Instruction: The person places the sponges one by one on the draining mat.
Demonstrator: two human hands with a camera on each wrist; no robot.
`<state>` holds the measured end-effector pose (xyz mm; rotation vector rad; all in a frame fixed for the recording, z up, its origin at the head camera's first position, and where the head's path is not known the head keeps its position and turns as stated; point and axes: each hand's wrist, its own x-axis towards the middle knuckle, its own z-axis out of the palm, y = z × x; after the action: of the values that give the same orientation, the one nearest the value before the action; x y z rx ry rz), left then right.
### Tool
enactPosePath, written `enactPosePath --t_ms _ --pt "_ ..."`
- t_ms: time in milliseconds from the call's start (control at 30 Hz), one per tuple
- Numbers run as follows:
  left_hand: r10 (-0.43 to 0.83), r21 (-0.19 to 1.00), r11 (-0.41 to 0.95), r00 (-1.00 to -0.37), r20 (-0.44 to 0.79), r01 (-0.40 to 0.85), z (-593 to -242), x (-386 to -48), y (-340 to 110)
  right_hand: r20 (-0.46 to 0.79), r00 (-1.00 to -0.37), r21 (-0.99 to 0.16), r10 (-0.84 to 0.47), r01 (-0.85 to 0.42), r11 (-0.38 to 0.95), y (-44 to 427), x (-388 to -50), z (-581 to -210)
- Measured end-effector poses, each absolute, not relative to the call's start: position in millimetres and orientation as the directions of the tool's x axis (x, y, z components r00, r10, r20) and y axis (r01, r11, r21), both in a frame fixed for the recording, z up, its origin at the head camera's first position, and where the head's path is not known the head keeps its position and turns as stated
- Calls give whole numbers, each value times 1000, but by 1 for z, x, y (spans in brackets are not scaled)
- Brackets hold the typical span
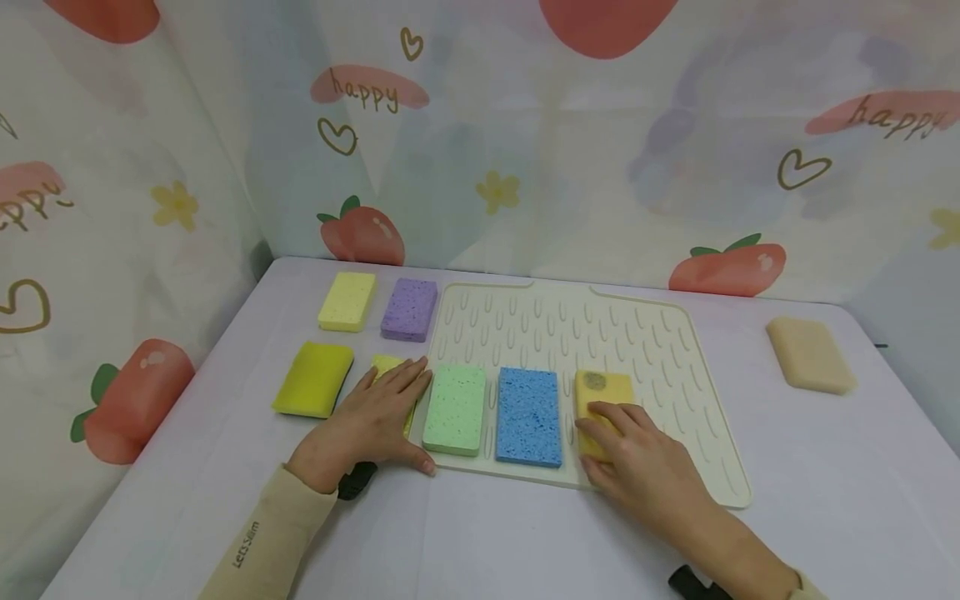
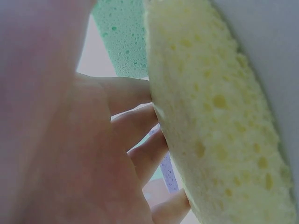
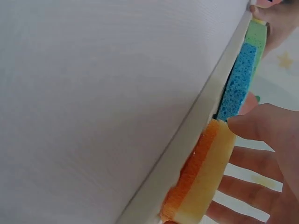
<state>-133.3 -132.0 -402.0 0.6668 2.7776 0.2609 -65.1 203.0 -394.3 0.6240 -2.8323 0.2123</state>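
My left hand (image 1: 371, 421) lies over a pale yellow sponge (image 1: 386, 364) at the mat's left edge, fingers extended, thumb spread. In the left wrist view, its fingers touch the side of that sponge (image 2: 215, 102). My right hand (image 1: 648, 467) holds a yellow sponge (image 1: 617, 387) with a dark round mark, low on the white ribbed mat (image 1: 675, 350). In the right wrist view, the thumb touches a corner of this sponge (image 3: 205, 175), which has an orange layer underneath. Between the hands lie a light green sponge (image 1: 455, 411) and a blue sponge (image 1: 528, 417).
Left of the mat are a light yellow sponge (image 1: 347, 302), a purple sponge (image 1: 409, 309) and a bright yellow sponge (image 1: 314, 379) with a dark underside. A beige sponge (image 1: 810, 354) lies at the far right. A patterned cloth (image 1: 562, 167) hangs behind the white table (image 1: 480, 542).
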Motion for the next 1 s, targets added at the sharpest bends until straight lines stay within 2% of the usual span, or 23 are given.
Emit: enactPosePath --t_ms 200,400,600,1000 --pt "468 238 877 -855 -222 419 -403 -133 -133 227 -885 -103 -406 -437 894 205 -65 -390" --pt "471 238 875 -855 -220 421 -403 -134 -133 260 -875 -133 -408 -451 883 212 -65 -382" --pt "465 235 878 -857 -221 416 -403 -134 -133 256 -894 -139 -368 -411 901 225 -70 -371" --pt "456 230 884 -860 -227 408 -402 -134 -133 338 -890 -128 -305 -364 922 263 -86 -353"
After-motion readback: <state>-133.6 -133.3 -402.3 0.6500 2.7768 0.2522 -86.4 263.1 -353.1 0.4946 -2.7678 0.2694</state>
